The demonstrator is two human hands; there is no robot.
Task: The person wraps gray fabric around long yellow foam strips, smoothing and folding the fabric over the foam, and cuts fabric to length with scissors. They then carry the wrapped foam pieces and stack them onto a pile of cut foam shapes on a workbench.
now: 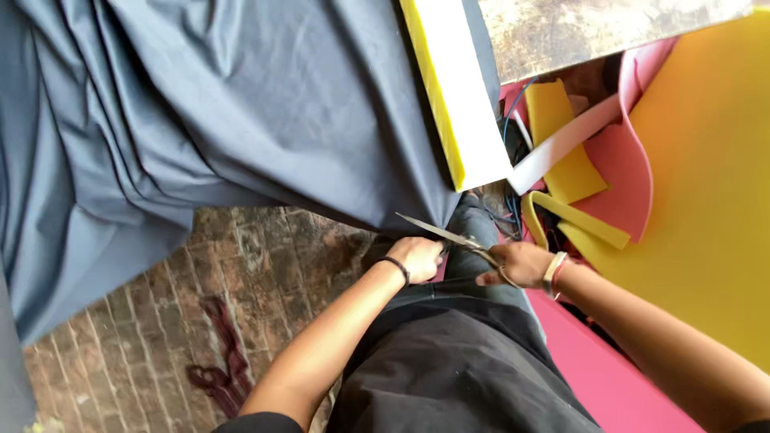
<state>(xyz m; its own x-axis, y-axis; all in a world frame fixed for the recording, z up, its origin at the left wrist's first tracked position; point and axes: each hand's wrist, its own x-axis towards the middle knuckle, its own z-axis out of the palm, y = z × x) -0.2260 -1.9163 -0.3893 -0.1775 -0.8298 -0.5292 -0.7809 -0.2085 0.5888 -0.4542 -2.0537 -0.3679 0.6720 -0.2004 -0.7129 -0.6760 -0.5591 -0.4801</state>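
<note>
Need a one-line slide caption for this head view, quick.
Right hand works scissors at the hanging grey fabric edge, left hand gripping it, foam sheets alongside.

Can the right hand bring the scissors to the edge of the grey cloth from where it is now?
Probably yes: the right hand holds the scissors, their tips already at the grey cloth, with nothing between.

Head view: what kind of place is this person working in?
Probably an upholstery or sewing workshop. The right hand holds scissors at the edge of a large grey cloth that the left hand grips; yellow foam and pink foam lie alongside, above a brick floor.
</note>
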